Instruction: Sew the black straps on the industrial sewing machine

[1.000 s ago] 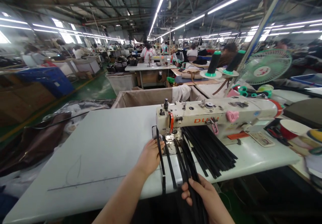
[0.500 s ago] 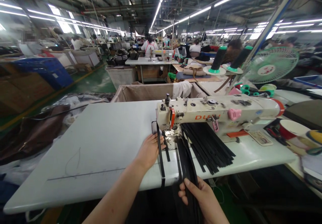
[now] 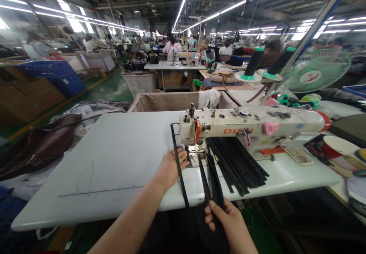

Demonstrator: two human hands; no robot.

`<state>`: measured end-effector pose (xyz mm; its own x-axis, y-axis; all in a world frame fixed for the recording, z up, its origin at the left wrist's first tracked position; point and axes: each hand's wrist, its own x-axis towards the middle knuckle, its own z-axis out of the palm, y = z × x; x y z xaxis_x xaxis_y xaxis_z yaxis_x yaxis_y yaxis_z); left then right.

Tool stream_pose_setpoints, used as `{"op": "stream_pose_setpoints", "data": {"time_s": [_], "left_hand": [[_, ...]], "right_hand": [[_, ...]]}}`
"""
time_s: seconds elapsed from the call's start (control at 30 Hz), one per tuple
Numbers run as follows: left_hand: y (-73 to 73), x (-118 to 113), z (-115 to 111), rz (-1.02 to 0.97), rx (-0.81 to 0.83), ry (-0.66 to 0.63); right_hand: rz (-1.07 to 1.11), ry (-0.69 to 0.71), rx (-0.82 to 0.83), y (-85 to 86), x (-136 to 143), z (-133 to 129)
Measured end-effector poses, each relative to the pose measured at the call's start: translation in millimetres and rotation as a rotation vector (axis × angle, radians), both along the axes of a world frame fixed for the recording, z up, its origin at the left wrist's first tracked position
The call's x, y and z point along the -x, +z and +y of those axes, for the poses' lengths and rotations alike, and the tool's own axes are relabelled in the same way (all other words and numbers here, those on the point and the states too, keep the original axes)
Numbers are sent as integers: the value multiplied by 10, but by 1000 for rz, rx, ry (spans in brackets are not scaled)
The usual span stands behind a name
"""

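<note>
My left hand (image 3: 172, 167) lies flat on the white sewing table (image 3: 122, 151), fingertips beside the needle plate (image 3: 196, 153). A narrow black strip (image 3: 180, 174) runs across its fingers and hangs over the table's front edge. My right hand (image 3: 225, 218) is closed, thumb against fingers, at the front edge. In it are long black fabric strips (image 3: 216, 181); one strip (image 3: 203, 176) stretches from there to the needle plate. The white sewing machine (image 3: 217, 126) stands over the plate. A fanned bundle of black strips (image 3: 240, 166) lies under its arm.
Two black thread cones (image 3: 254, 64) stand behind the machine, next to a green fan (image 3: 314, 73). A cloth-lined bin (image 3: 166, 101) sits beyond the table. Brown material and plastic (image 3: 37, 147) are heaped at left. A white-and-red tub (image 3: 339, 149) is at right. People work farther back.
The narrow strip at my left hand has swung so its upper end leans left. A short strip end beside my left fingers is out of sight. The strip at my right hand now shows apart from the others.
</note>
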<state>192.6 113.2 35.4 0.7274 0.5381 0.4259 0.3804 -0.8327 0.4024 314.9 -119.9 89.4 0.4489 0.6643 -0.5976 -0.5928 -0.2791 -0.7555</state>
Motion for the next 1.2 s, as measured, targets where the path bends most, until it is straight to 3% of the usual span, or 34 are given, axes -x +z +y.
{"op": "stream_pose_setpoints", "data": {"time_s": [0.23, 0.57, 0.87, 1.2], "left_hand": [[-69, 1, -2, -76, -138, -8], [-76, -5, -12, -54, -169, -8], [-48, -18, -27, 68, -122, 33], [-51, -12, -49, 52, -98, 39]], "right_hand": [[-22, 12, 10, 15, 9, 24], [-30, 34, 21, -7, 20, 53], [-46, 46, 11, -28, 15, 52], [-52, 69, 35, -13, 18, 70]]}}
